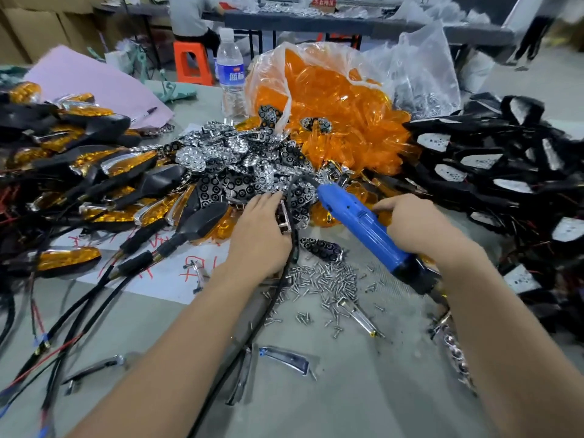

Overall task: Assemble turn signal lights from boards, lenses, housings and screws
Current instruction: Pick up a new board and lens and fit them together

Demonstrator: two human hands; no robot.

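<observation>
Head view: two bare forearms reached across a grey table [347, 390] crowded with parts.
Left hand [259, 229]: lay palm down at the near edge of the reflector pile [246, 159], fingers stretched over a chrome piece [285, 218] that poked out beside the palm. The thumb was hidden, so I could not tell whether the piece was pinched or merely covered. It was probably picking out the next part.
Right hand [420, 226]: fingers were wrapped round the blue electric screwdriver [363, 222], which slanted with its dark bit end low and near the person. It looked parked in the grip while the other hand fetched.
Cord [275, 295]: black and rubbery, it ran from the tool's far end down between the arms.
Screws [325, 279]: small, bright steel, strewn loose just in front of the hands, handy for the driver.
Reflector pile: glittering chrome pieces dimpled with round cups, heaped at centre.
Amber lenses [341, 115]: glossy translucent orange shells spilling from a clear plastic bag [268, 64] behind the pile.
Black housings [505, 159]: matt pointed shells with pale boards inside and thin wires, stacked at the right.
Finished lights [94, 172]: black stalked bodies with amber faces and chrome trim, heaped at the left, apart from the raw parts.
</observation>
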